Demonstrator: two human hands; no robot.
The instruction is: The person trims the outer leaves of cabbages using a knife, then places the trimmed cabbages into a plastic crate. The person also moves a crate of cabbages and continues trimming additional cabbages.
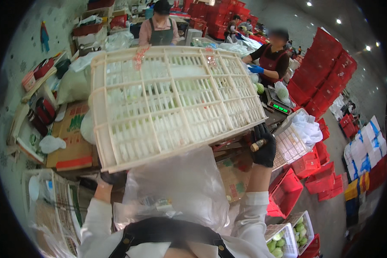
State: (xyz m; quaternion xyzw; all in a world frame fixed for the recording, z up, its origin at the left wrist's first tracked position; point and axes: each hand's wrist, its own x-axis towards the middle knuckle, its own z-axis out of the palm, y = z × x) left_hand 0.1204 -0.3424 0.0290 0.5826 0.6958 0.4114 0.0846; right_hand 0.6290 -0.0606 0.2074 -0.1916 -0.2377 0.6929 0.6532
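Observation:
A large white slatted plastic crate (180, 106) is raised and tilted in front of me, its underside facing me. Pale green produce shows through the slats, its kind unclear. My left hand (113, 177), in a dark glove, is at the crate's lower left corner, mostly hidden under the edge. My right hand (263, 146), in a black glove, is at the lower right corner, its fingers curled around a short brown handle (258, 145) of some tool; the grip on the crate is partly hidden. Clear plastic sheeting (177, 183) hangs below the crate, before my body.
Two co-workers (161, 30) (274, 58) stand across the table. At right are a scale (279, 104) with netted produce, a white crate (290, 145) holding white wrapping, and red crates (285, 193). Crates of green vegetables (277, 243) stand lower right, a cardboard box (74, 135) at left.

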